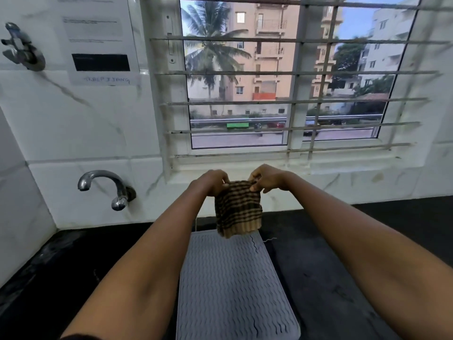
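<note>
A small brown and tan striped cloth (237, 212) hangs in the air above the far end of a grey ribbed mat (232, 285). My left hand (212, 181) pinches its top left corner and my right hand (266, 179) pinches its top right corner. The cloth droops folded below my fingers, and a loose thread trails from its lower edge onto the mat. Both forearms reach forward over the black counter (343, 266).
A chrome tap (105, 185) sticks out of the white marble wall at the left, with a second metal fitting (22, 47) higher up. A barred window (282, 77) with a white sill fills the wall ahead. Paper notices (98, 45) are taped beside it.
</note>
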{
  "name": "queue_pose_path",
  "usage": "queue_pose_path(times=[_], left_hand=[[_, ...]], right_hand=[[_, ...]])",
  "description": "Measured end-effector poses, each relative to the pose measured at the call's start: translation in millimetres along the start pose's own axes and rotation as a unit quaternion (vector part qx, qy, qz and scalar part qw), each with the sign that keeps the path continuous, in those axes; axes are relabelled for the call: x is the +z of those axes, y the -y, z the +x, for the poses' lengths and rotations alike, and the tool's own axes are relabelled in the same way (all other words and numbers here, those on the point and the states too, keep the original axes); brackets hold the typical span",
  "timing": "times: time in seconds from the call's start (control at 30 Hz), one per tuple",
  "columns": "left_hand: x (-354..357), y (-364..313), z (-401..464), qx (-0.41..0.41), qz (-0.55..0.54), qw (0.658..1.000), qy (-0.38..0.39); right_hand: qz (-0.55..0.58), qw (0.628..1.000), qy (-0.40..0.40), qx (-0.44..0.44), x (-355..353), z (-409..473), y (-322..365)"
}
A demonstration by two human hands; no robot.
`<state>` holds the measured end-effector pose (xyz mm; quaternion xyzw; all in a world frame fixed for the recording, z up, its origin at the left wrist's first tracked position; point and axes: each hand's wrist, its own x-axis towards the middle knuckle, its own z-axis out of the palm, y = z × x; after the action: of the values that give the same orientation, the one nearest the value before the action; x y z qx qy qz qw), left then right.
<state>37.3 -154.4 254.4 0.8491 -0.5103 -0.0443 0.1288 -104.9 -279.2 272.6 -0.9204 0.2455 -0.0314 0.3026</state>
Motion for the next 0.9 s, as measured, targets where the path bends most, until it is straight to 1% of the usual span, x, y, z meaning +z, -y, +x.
queue_pose_path(times=[0.13, 0.23, 0.33, 0.4, 0.47, 0.53, 0.57, 0.63, 0.67, 0.73, 0.8, 0.83, 0.9], left_hand=[[39, -26, -30, -0.017, -0.074, 0.994, 0.074], [63, -54, -56, -0.039, -0.118, 0.982, 0.146], [83, -86, -86, -0.088, -0.147, 0.950, 0.262], [100, -114, -107, -0.104, -0.148, 0.923, 0.339], [120, -141, -126, -0.114, -0.144, 0.908, 0.378], [147, -161, -139, -0.118, -0.138, 0.915, 0.361], [164, -171, -145, -0.115, -0.135, 0.927, 0.330], [198, -184, -156, -0.116, -0.133, 0.956, 0.233], [215, -190, -163, -0.125, -0.123, 0.967, 0.184], [246, -200, -182, -0.137, -0.085, 0.981, 0.111], [273, -207, -200, -0.114, -0.039, 0.990, 0.071], [284, -209, -208, -0.096, -0.024, 0.993, 0.060], [304, -209, -221, -0.072, 0.008, 0.994, 0.080]], right_hand=[[-0.013, 0.998, 0.063, 0.022, 9, -43, -33], [-0.016, 0.991, 0.127, 0.034, 15, -82, -63], [-0.032, 0.975, 0.215, 0.055, 25, -123, -93], [-0.025, 0.952, 0.293, 0.083, 31, -152, -115], [-0.014, 0.932, 0.347, 0.108, 39, -175, -137], [-0.012, 0.928, 0.350, 0.127, 48, -194, -158], [-0.012, 0.935, 0.330, 0.133, 55, -202, -169], [-0.024, 0.957, 0.255, 0.135, 73, -211, -188], [-0.047, 0.968, 0.212, 0.125, 83, -214, -198], [-0.133, 0.976, 0.139, 0.100, 107, -224, -217], [-0.195, 0.976, 0.069, 0.064, 133, -237, -231], [-0.215, 0.975, 0.041, 0.032, 146, -243, -235], [-0.236, 0.971, 0.026, -0.023, 172, -252, -239]])
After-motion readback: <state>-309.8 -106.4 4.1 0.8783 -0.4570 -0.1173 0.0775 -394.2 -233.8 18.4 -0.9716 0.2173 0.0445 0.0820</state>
